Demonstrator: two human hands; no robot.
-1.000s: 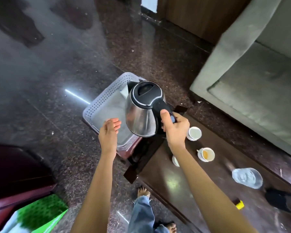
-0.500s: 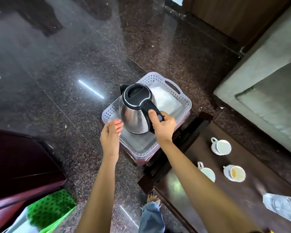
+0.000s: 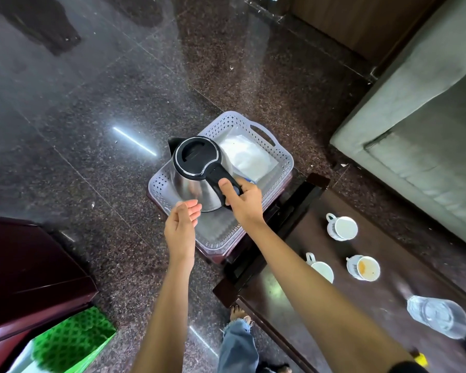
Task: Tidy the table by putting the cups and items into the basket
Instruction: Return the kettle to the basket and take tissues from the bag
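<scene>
A steel kettle with a black lid is inside the white perforated basket, near its left side. My right hand is closed around the kettle's black handle. My left hand hovers open just below the kettle's base, fingers apart, at the basket's near rim. A white packet lies in the basket behind the kettle. Three white cups stand on the dark wooden table to the right, one with brown residue. A clear plastic bottle lies further right.
The basket rests on a dark red stool at the table's left end. A grey sofa fills the right side. Dark furniture and a green bag are at the lower left. My foot is by the table.
My right hand carried the kettle from above the table's end down into the basket. The left hand followed beside it. The camera view shifted, showing more of the table.
</scene>
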